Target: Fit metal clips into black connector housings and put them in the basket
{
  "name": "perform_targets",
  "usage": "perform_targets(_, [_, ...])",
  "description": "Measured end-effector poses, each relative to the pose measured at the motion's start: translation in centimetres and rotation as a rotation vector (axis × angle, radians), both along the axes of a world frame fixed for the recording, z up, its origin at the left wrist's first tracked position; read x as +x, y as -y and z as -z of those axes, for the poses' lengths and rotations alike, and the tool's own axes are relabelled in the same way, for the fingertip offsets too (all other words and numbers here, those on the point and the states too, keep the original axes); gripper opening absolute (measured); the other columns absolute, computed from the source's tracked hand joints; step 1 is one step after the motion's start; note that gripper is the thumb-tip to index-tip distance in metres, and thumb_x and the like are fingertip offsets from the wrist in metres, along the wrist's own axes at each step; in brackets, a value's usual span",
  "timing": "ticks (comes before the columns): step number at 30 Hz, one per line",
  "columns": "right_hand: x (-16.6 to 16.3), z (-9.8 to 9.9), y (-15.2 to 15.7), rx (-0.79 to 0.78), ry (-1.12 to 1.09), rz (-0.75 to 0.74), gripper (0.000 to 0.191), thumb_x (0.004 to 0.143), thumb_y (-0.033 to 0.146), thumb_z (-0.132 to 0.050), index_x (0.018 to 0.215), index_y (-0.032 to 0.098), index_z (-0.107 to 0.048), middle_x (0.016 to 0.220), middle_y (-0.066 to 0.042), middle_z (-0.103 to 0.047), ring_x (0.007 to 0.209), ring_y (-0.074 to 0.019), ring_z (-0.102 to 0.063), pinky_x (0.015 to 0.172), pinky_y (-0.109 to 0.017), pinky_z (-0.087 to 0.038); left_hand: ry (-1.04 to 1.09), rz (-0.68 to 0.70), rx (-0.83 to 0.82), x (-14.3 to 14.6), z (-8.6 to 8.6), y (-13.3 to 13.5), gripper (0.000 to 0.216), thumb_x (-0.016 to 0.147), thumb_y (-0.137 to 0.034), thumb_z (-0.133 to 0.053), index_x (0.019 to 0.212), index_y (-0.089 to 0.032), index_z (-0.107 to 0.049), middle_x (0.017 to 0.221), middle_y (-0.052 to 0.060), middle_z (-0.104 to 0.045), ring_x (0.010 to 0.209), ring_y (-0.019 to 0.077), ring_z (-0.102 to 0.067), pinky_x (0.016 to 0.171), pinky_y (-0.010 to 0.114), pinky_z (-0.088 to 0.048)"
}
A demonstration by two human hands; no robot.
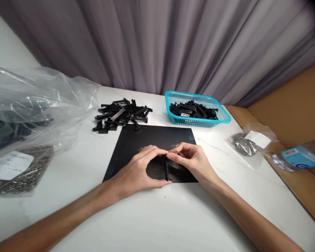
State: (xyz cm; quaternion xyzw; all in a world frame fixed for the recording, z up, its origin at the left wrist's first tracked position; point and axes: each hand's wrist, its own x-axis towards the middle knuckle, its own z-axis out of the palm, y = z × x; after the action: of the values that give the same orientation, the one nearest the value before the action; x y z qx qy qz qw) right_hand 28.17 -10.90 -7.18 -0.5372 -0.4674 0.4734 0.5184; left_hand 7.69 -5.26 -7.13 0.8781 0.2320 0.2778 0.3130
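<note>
My left hand grips a slim black plastic part at both ends, thumb at the near end and fingertips at the far end. The part is held over a black mat. At its far end, the thumb and forefinger of my right hand are pinched together, touching the left fingertips. A thin metal piece shows at the right fingers; its exact shape is too small to tell. Small metal pieces lie on the mat beside the black part, with more by both hands.
Black plastic parts are heaped behind the mat. A blue basket holds more of them. Bags of metal pieces lie left and right. A large clear bag stands far left; a blue-labelled package lies far right.
</note>
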Motion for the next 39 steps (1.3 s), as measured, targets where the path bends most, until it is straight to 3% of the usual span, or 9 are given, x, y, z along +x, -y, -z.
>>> perform_targets(8, [0.3, 0.5, 0.2, 0.002, 0.051, -0.06, 0.043, 0.073, 0.055, -0.087, 0.077, 0.019, -0.065, 0.076, 0.0, -0.069, 0.065, -0.0123, -0.056, 0.057, -0.025, -0.042, -0.035, 0.033, 0.027, -0.1, -0.2, 0.2, 0.053, 0.077, -0.028, -0.086, 0.123, -0.023, -0.061, 0.115, 0.004, -0.071, 0.111, 0.0256, -0.065, 0.099, 0.041, -0.052])
perform_targets(12, [0.8, -0.3, 0.4, 0.028, 0.172, -0.081, 0.041, 0.082, 0.057, -0.08, 0.079, 0.018, -0.066, 0.073, 0.0, -0.066, 0.063, -0.0124, -0.055, 0.055, -0.025, -0.04, -0.076, 0.004, 0.044, -0.1, -0.1, 0.2, 0.055, 0.074, -0.033, -0.088, 0.121, -0.023, -0.062, 0.113, 0.004, -0.069, 0.108, 0.0257, -0.064, 0.098, 0.041, -0.051])
perform_targets(16, [1.5, -1.4, 0.6, 0.183, 0.389, -0.007, 0.037, 0.1, 0.051, -0.06, 0.085, 0.019, -0.069, 0.081, -0.003, -0.069, 0.073, -0.0158, -0.061, 0.064, -0.028, -0.047, -0.133, -0.061, 0.102, -0.2, -0.1, -0.1, 0.058, 0.069, -0.039, -0.09, 0.12, -0.024, -0.066, 0.107, 0.004, -0.067, 0.103, 0.0268, -0.061, 0.094, 0.044, -0.051])
perform_targets(19, [1.8, -1.5, 0.6, 0.365, 0.594, 0.091, 0.033, 0.105, 0.042, -0.054, 0.087, 0.02, -0.072, 0.091, -0.006, -0.07, 0.089, -0.0193, -0.064, 0.082, -0.033, -0.05, -0.156, -0.095, 0.09, -0.1, -0.2, -0.2, 0.059, 0.068, -0.04, -0.09, 0.12, -0.025, -0.067, 0.106, 0.004, -0.066, 0.102, 0.027, -0.06, 0.092, 0.044, -0.052])
perform_targets(21, [1.8, -1.3, 0.6, 0.413, 0.669, 0.144, 0.034, 0.105, 0.04, -0.054, 0.083, 0.02, -0.07, 0.085, -0.005, -0.067, 0.083, -0.018, -0.063, 0.078, -0.033, -0.05, -0.169, -0.109, 0.08, -0.1, -0.2, -0.2, 0.06, 0.067, -0.041, -0.09, 0.12, -0.025, -0.068, 0.106, 0.005, -0.066, 0.102, 0.0273, -0.06, 0.093, 0.044, -0.052])
perform_targets(24, [1.6, -0.8, 0.6, 0.34, 0.555, 0.164, 0.036, 0.105, 0.044, -0.054, 0.079, 0.02, -0.064, 0.069, 0.0, -0.062, 0.059, -0.0127, -0.057, 0.058, -0.027, -0.048, -0.19, -0.118, 0.063, 0.1, -0.2, -0.2, 0.061, 0.066, -0.042, -0.09, 0.12, -0.025, -0.068, 0.107, 0.005, -0.066, 0.101, 0.0274, -0.061, 0.094, 0.045, -0.051])
perform_targets(26, [1.3, -0.6, 0.6, 0.28, 0.395, 0.127, 0.032, 0.101, 0.045, -0.061, 0.081, 0.02, -0.062, 0.066, 0.001, -0.064, 0.052, -0.0111, -0.058, 0.052, -0.025, -0.048, -0.21, -0.126, 0.047, 0.2, -0.3, -0.1, 0.06, 0.066, -0.042, -0.09, 0.12, -0.025, -0.068, 0.107, 0.005, -0.066, 0.102, 0.0273, -0.061, 0.095, 0.045, -0.051])
perform_targets(31, [0.6, 0.1, 0.4, 0.27, 0.134, 0.041, 0.023, 0.095, 0.039, -0.072, 0.089, 0.02, -0.061, 0.074, -0.001, -0.073, 0.059, -0.0138, -0.07, 0.061, -0.027, -0.056, -0.245, -0.14, 0.026, 0.2, -0.5, 0.0, 0.06, 0.066, -0.042, -0.09, 0.119, -0.024, -0.069, 0.106, 0.005, -0.066, 0.102, 0.027, -0.061, 0.096, 0.045, -0.05])
perform_targets(39, [0.6, 0.8, 0.2, 0.254, 0.11, 0.038, 0.021, 0.096, 0.037, -0.071, 0.089, 0.019, -0.062, 0.074, 0.0, -0.074, 0.057, -0.0133, -0.071, 0.059, -0.026, -0.057, -0.221, -0.146, 0.018, 0.3, -0.2, -0.1, 0.061, 0.065, -0.042, -0.091, 0.119, -0.022, -0.07, 0.104, 0.005, -0.065, 0.101, 0.0268, -0.061, 0.095, 0.045, -0.051])
